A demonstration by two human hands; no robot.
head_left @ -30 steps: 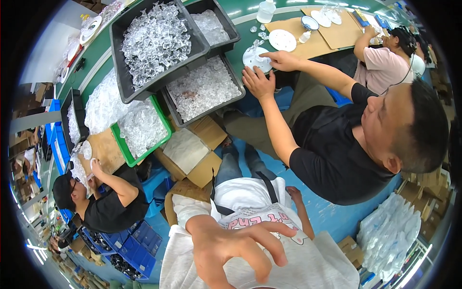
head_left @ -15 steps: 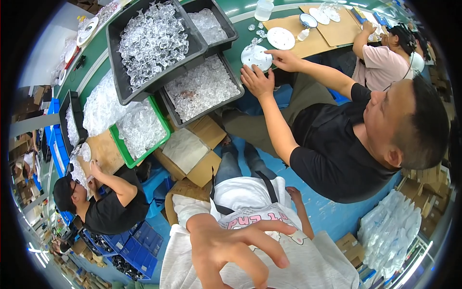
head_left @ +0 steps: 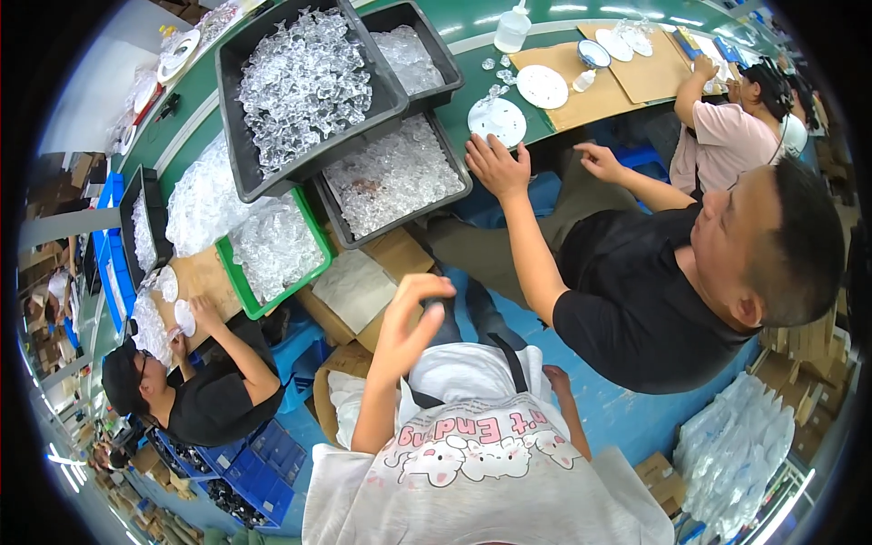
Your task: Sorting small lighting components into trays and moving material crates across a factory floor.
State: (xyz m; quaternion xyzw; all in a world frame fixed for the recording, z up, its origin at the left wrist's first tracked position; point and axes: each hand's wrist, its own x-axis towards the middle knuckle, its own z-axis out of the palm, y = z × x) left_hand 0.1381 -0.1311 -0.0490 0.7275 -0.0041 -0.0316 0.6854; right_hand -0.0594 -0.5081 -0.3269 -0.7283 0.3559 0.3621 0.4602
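Note:
My left hand (head_left: 406,322) is raised in front of my body, its fingers bent and thumb apart, with nothing visible between them. Below and beyond it is an open cardboard box (head_left: 400,257) with a pale sheet inside. My right hand (head_left: 556,378) hangs low beside my hip, mostly hidden by my shirt, so its fingers do not show clearly. Ahead of my left hand stand a green tray (head_left: 318,270) and a dark grey bin (head_left: 450,193), both holding small clear plastic pieces. Neither hand touches them.
A higher dark bin (head_left: 238,118) heaped with clear pieces overhangs the green bench (head_left: 463,54). On the right, a seated co-worker (head_left: 654,291) rests a hand by a white disc (head_left: 497,122). Another co-worker (head_left: 204,395) sits at left, near blue crates (head_left: 259,468).
My left hand has moved forward, away from my chest, and turned. The right-hand co-worker has lifted one hand off the white disc. The view has shifted slightly.

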